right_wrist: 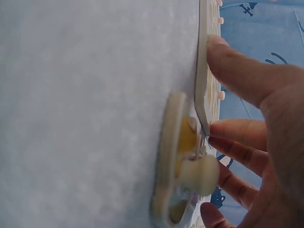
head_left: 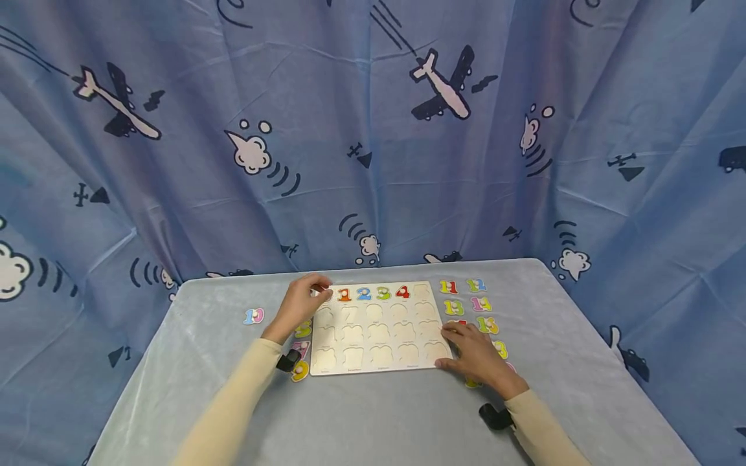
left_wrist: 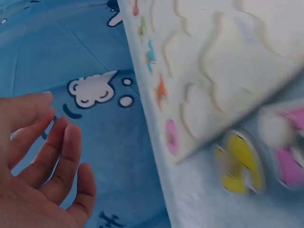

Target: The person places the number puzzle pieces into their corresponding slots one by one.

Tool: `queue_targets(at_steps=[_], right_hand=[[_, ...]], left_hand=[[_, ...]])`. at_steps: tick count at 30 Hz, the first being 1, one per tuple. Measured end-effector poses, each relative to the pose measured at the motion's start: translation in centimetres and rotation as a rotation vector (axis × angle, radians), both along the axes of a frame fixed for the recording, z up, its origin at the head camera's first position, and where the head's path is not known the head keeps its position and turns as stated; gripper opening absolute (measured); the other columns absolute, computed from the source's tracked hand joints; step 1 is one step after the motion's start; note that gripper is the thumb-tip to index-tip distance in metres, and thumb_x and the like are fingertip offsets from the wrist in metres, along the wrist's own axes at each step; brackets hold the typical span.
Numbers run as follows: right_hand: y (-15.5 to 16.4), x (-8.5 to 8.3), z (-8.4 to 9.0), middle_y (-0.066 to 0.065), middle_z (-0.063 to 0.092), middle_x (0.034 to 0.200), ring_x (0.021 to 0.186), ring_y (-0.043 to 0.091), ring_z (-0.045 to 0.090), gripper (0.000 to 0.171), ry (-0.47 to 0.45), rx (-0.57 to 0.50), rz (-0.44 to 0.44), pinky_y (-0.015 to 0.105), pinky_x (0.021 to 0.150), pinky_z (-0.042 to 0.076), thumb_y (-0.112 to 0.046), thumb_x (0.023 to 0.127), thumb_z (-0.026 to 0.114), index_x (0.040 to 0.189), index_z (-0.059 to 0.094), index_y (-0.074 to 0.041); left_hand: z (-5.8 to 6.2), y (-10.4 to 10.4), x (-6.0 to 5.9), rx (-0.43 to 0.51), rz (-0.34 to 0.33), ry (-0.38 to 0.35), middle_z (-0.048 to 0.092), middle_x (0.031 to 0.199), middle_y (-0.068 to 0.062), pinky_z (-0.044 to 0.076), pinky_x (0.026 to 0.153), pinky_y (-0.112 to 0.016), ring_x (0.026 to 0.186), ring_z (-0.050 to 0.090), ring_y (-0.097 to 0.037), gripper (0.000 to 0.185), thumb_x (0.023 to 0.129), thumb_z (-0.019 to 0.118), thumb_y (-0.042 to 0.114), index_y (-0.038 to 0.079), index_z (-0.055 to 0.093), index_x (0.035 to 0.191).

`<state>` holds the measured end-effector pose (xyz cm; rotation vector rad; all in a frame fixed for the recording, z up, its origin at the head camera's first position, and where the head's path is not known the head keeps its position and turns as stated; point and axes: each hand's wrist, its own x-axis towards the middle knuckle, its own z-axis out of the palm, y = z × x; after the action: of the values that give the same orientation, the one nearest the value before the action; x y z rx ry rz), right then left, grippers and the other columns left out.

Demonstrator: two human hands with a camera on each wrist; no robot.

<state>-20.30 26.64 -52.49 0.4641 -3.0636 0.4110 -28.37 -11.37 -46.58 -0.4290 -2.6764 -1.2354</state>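
Observation:
A pale wooden number puzzle board [head_left: 362, 323] lies on the table, with knobbed pieces 1 [head_left: 344, 295], 2 [head_left: 364, 294], 3 [head_left: 383, 292] and 4 [head_left: 403, 292] in its top row. At the board's far left corner is my left hand [head_left: 297, 304]; its fingers are loosely bent with nothing between them in the left wrist view. A pink piece [left_wrist: 171, 137] sits in that corner's slot. My right hand [head_left: 476, 353] rests at the near right corner, its thumb [right_wrist: 225, 54] pressed to the board's edge and fingertips touching the corner. Beside it lies a yellowish knobbed piece [right_wrist: 166, 161].
A 10 piece [head_left: 253, 316] lies apart at the left. Pieces 7 [head_left: 300, 348] and 9 [head_left: 300, 371] line the board's left side. Several more, among them 11 [head_left: 448, 287] and 12 [head_left: 476, 285], stand in columns on the right. A blue patterned curtain [head_left: 326, 162] hangs behind the table.

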Motion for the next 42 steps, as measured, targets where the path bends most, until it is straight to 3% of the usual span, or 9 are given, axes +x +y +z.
queue_targets(at_steps=[8, 11, 23, 35, 42], right_hand=[[0.1, -0.1, 0.0, 0.007, 0.056, 0.136, 0.125, 0.036, 0.049, 0.076, -0.008, -0.010, -0.007, 0.063, 0.100, 0.039, -0.050, 0.072, 0.082, 0.131, 0.062, -0.007], [0.1, -0.1, 0.0, 0.007, 0.056, 0.136, 0.125, 0.036, 0.049, 0.076, -0.007, -0.009, -0.006, 0.064, 0.100, 0.039, -0.050, 0.072, 0.082, 0.131, 0.063, -0.007], [0.0, -0.1, 0.1, 0.007, 0.057, 0.136, 0.125, 0.036, 0.050, 0.076, -0.014, 0.006, -0.007, 0.062, 0.099, 0.040, -0.052, 0.073, 0.081, 0.131, 0.063, -0.008], [0.2, -0.1, -0.2, 0.008, 0.056, 0.137, 0.128, 0.037, 0.048, 0.077, -0.015, -0.006, -0.013, 0.063, 0.102, 0.038, -0.052, 0.072, 0.081, 0.131, 0.062, -0.007], [0.3, -0.1, -0.3, 0.007, 0.056, 0.138, 0.128, 0.037, 0.048, 0.077, -0.004, -0.006, -0.011, 0.063, 0.102, 0.039, -0.053, 0.072, 0.081, 0.131, 0.062, -0.008]], left_hand=[[-1.9, -3.1, 1.7, 0.008, 0.072, -0.079, 0.070, 0.092, -0.005, 0.049, 0.088, -0.040, 0.087, 0.064, -0.019, 0.018, 0.091, 0.070, 0.014, 0.004, 0.072, 0.105], [-2.6, -3.9, 2.1, 0.012, 0.090, -0.120, 0.070, 0.089, -0.005, 0.050, 0.082, -0.035, 0.084, 0.063, -0.017, 0.017, 0.089, 0.072, 0.013, 0.004, 0.072, 0.103], [-4.7, -5.1, 2.8, -0.023, 0.107, -0.309, 0.066, 0.083, -0.004, 0.045, 0.067, -0.024, 0.074, 0.057, -0.012, 0.014, 0.083, 0.076, 0.008, 0.004, 0.071, 0.095], [-5.1, -5.0, 2.8, -0.045, 0.130, -0.296, 0.062, 0.075, -0.003, 0.042, 0.065, -0.025, 0.069, 0.053, -0.013, 0.009, 0.082, 0.076, 0.006, 0.002, 0.070, 0.089], [-3.8, -4.6, 2.5, -0.059, 0.154, -0.237, 0.062, 0.077, -0.004, 0.042, 0.065, -0.025, 0.070, 0.052, -0.013, 0.009, 0.084, 0.076, 0.008, 0.004, 0.070, 0.088]])
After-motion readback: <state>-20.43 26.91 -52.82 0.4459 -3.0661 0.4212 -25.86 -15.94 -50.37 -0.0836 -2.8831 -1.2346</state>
